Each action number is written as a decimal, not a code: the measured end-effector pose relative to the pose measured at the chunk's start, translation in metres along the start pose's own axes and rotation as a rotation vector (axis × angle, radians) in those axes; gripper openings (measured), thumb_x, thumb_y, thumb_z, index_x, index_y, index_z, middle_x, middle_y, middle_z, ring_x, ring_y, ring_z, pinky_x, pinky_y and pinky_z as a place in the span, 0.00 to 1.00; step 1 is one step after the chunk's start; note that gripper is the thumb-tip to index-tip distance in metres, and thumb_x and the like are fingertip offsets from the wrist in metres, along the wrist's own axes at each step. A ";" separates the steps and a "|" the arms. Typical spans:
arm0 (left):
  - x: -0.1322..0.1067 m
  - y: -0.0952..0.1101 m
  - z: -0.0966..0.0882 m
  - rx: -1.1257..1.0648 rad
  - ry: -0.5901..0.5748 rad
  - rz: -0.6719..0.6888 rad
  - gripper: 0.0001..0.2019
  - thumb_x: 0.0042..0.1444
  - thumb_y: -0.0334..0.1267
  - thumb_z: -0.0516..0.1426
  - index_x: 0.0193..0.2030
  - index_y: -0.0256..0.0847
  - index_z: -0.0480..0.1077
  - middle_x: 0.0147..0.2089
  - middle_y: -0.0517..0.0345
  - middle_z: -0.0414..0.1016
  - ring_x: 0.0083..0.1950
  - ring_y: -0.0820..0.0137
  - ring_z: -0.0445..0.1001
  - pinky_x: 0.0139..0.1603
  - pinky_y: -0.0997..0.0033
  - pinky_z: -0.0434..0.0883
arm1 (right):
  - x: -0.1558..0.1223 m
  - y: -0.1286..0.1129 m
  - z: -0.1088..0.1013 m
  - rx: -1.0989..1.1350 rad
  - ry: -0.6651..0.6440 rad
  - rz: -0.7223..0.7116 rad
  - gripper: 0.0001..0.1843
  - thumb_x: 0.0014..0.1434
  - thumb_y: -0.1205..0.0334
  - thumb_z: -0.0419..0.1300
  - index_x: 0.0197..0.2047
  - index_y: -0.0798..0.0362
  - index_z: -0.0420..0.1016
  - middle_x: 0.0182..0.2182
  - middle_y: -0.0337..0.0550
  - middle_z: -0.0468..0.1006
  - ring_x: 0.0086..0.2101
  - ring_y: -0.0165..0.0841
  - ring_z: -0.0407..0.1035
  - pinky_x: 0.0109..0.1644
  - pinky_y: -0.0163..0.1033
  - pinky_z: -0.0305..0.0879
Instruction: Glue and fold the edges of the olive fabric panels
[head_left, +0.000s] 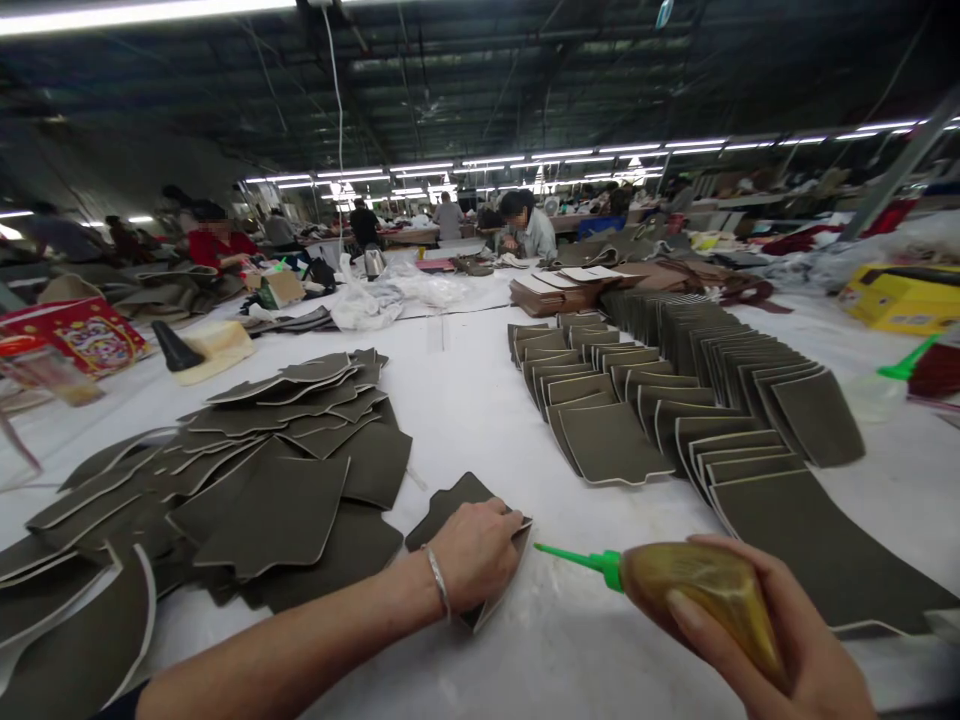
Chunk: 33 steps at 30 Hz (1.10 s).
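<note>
At a likely gluing step, the right hand (796, 630) grips the bottle (701, 585), its nozzle (574, 554) near the dark panel (450, 505) under the left hand (476, 553), whether pinched I cannot tell, calling next for steady aim

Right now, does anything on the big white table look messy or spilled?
The left-hand pile of dark pieces looks messy: they lie at mixed angles, unlike the tidy overlapping rows on the right. I see no clear spill near the squeeze bottle.
</note>
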<state>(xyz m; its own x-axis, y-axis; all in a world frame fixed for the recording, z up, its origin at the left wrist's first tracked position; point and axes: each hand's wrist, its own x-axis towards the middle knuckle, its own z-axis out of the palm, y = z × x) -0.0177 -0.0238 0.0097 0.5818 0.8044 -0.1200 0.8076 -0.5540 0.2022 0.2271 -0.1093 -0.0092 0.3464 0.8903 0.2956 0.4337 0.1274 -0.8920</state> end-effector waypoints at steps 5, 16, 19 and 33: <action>0.007 0.008 0.005 -0.035 0.006 -0.001 0.12 0.58 0.31 0.47 0.39 0.39 0.72 0.38 0.52 0.74 0.37 0.63 0.76 0.40 0.65 0.73 | 0.004 -0.013 0.007 -0.183 -0.054 -0.023 0.29 0.53 0.37 0.63 0.51 0.43 0.67 0.44 0.40 0.74 0.41 0.43 0.72 0.44 0.43 0.69; 0.007 0.005 0.003 -0.092 0.007 0.012 0.12 0.57 0.33 0.48 0.40 0.39 0.72 0.40 0.51 0.75 0.39 0.60 0.76 0.43 0.62 0.74 | 0.005 -0.026 0.020 -0.343 -0.071 -0.246 0.25 0.59 0.40 0.59 0.52 0.46 0.66 0.45 0.42 0.74 0.40 0.42 0.72 0.44 0.41 0.64; 0.006 0.006 0.001 -0.101 -0.007 0.006 0.12 0.57 0.33 0.48 0.40 0.38 0.72 0.42 0.50 0.75 0.40 0.60 0.76 0.44 0.61 0.73 | 0.003 -0.030 0.021 -0.365 -0.067 -0.276 0.24 0.60 0.41 0.59 0.52 0.46 0.66 0.45 0.41 0.74 0.40 0.41 0.72 0.44 0.40 0.64; 0.006 0.004 -0.003 -0.152 -0.034 0.035 0.12 0.56 0.32 0.49 0.45 0.42 0.69 0.44 0.53 0.76 0.44 0.60 0.76 0.46 0.61 0.72 | -0.001 -0.031 0.020 -0.301 -0.082 -0.076 0.27 0.56 0.36 0.60 0.51 0.44 0.66 0.44 0.38 0.73 0.42 0.42 0.71 0.45 0.42 0.62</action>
<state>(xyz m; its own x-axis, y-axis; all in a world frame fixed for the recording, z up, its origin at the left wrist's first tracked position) -0.0110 -0.0202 0.0128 0.6143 0.7760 -0.1428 0.7644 -0.5405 0.3514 0.1967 -0.1059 0.0112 0.2406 0.9169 0.3183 0.6866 0.0711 -0.7236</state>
